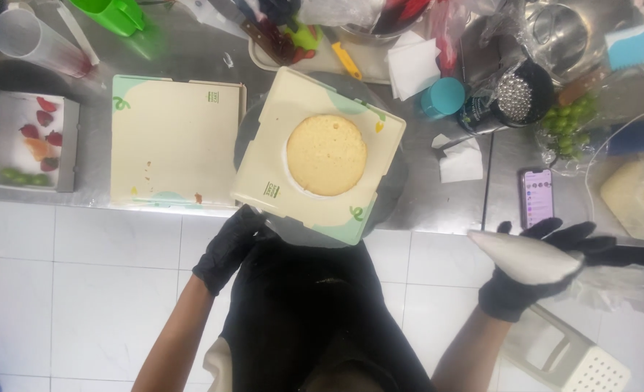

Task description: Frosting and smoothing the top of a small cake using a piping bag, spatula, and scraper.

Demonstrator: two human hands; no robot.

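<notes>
A round pale-yellow sponge cake layer (326,154) lies on a cream square board (267,168), which rests on a grey round turntable (394,181) on the steel counter. My left hand (229,247), in a black glove, touches the near edge of the turntable just below the board. To the right and off the counter, my right hand (536,272), also black-gloved, holds a white cone-shaped piping bag (525,258) with its tip pointing left.
A second cream board (173,138) lies left of the cake. A tray of strawberries and grapes (33,141) sits far left. A phone (536,196), blue cup (444,96), green grapes (567,125), napkins (412,65) and tools crowd the counter's back and right. White stool (568,356) stands below.
</notes>
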